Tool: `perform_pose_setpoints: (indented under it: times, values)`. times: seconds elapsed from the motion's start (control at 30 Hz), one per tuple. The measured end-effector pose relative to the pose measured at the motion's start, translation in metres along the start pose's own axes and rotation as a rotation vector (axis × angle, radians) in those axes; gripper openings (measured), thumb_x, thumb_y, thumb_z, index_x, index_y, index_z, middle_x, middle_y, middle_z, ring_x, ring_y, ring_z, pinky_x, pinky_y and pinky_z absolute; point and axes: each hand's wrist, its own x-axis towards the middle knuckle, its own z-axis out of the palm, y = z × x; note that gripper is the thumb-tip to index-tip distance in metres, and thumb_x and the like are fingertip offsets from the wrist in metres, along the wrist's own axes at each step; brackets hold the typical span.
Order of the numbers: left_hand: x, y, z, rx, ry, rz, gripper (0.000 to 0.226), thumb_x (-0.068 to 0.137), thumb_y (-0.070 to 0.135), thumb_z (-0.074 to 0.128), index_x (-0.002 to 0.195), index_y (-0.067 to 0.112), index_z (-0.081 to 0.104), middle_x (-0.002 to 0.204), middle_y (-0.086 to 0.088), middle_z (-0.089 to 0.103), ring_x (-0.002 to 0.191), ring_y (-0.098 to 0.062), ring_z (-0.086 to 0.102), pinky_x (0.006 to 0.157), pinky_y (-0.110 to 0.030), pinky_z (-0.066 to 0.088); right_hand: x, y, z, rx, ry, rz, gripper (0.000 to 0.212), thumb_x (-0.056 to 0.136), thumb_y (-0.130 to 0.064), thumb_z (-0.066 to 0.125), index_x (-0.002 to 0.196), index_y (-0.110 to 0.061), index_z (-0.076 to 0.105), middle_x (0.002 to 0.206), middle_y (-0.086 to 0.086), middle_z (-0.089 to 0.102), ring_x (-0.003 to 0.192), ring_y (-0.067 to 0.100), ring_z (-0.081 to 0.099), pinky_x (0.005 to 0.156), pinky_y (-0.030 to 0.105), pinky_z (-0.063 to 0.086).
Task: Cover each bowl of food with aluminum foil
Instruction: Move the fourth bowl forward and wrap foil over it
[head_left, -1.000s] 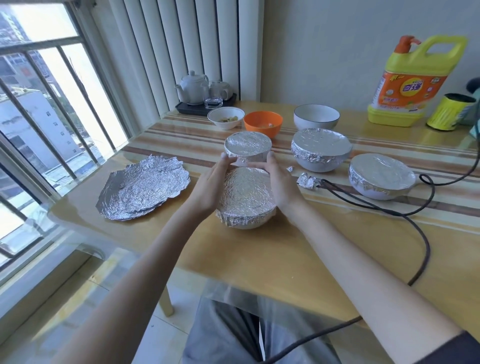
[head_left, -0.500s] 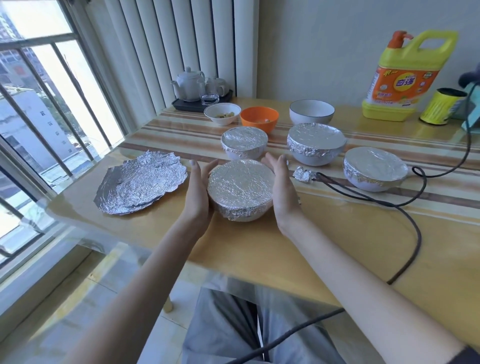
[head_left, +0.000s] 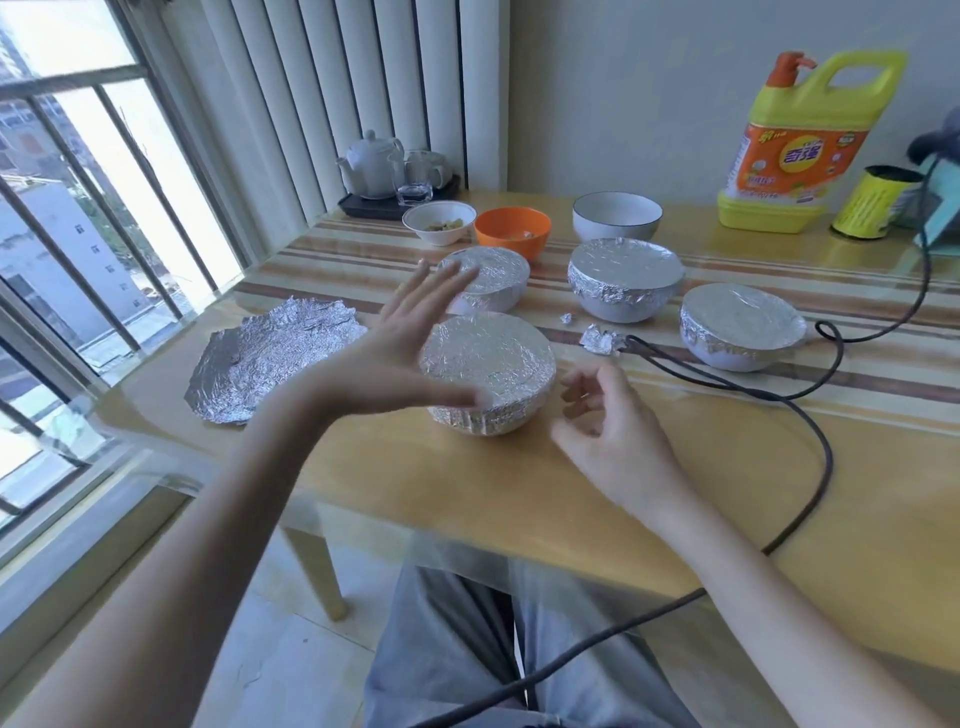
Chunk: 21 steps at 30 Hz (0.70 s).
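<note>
Over the nearest foil-covered bowl (head_left: 488, 371) our left hand (head_left: 395, 353) and right hand (head_left: 608, 421) hover, grip slack and empty; a careless swipe could loosen its foil.

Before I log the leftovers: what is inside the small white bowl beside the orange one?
The small white bowl is uncovered; a few yellowish food pieces lie at its bottom. What they are is too small to tell.

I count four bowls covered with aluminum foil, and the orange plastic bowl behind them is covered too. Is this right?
Not quite. The head view shows the orange plastic bowl uncovered, its inside open to view. The four bowls covered with aluminum foil are correct.
</note>
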Motion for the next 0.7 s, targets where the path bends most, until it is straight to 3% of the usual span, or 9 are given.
perform_pose_setpoints:
  times: [0.07, 0.17, 0.27, 0.4, 0.57, 0.7]
  values:
    - [0.022, 0.011, -0.004, 0.277, -0.287, -0.006, 0.137, 0.049, 0.065, 0.083, 0.147, 0.05, -0.012, 0.158, 0.016, -0.024, 0.141, -0.011, -0.034, 0.112, -0.043, -0.012, -0.004, 0.001, 0.002, -0.116, -0.093, -0.032, 0.049, 0.073, -0.03, 0.079, 0.104, -0.017, 0.044, 0.098, -0.007, 0.054, 0.089, 0.008, 0.052, 0.076, 0.013, 0.039]
    - [0.047, 0.023, 0.003, 0.425, -0.47, -0.059, 0.142, 0.047, 0.059, 0.087, 0.134, 0.063, -0.025, 0.156, 0.016, -0.03, 0.141, -0.019, -0.035, 0.115, -0.059, -0.012, 0.002, -0.003, 0.004, -0.141, -0.03, -0.002, 0.061, 0.065, -0.052, 0.08, 0.1, -0.016, 0.045, 0.098, -0.005, 0.054, 0.09, 0.013, 0.052, 0.079, 0.024, 0.042]
    - [0.053, 0.022, 0.011, 0.447, -0.515, -0.092, 0.135, 0.051, 0.055, 0.088, 0.135, 0.068, -0.017, 0.159, 0.018, -0.016, 0.146, -0.017, -0.02, 0.117, -0.059, 0.003, 0.007, -0.004, 0.006, -0.192, 0.029, -0.054, 0.057, 0.064, -0.059, 0.075, 0.089, -0.015, 0.049, 0.086, -0.004, 0.057, 0.082, 0.017, 0.054, 0.076, 0.035, 0.047]
    - [0.051, 0.022, 0.012, 0.43, -0.515, -0.093, 0.128, 0.056, 0.045, 0.089, 0.142, 0.064, -0.004, 0.157, 0.019, -0.009, 0.145, -0.016, -0.01, 0.117, -0.052, 0.02, 0.007, -0.004, -0.001, -0.224, -0.011, -0.085, 0.052, 0.065, -0.066, 0.063, 0.085, -0.019, 0.053, 0.078, -0.008, 0.059, 0.077, 0.016, 0.056, 0.072, 0.039, 0.049]
    - [0.054, 0.022, 0.013, 0.456, -0.532, -0.098, 0.128, 0.058, 0.042, 0.087, 0.142, 0.063, -0.008, 0.154, 0.019, -0.006, 0.142, -0.015, -0.006, 0.114, -0.05, 0.026, 0.013, -0.004, -0.004, -0.345, -0.019, -0.17, 0.034, 0.081, -0.052, 0.065, 0.083, -0.02, 0.054, 0.073, -0.009, 0.059, 0.071, 0.016, 0.056, 0.067, 0.04, 0.051]
    - [0.055, 0.019, 0.014, 0.441, -0.534, -0.104, 0.127, 0.058, 0.042, 0.086, 0.139, 0.064, -0.009, 0.152, 0.023, -0.005, 0.141, -0.014, -0.006, 0.113, -0.051, 0.028, 0.016, -0.001, -0.006, -0.29, -0.034, -0.176, 0.026, 0.085, -0.042, 0.066, 0.084, -0.017, 0.057, 0.072, -0.006, 0.061, 0.067, 0.015, 0.055, 0.067, 0.041, 0.05]
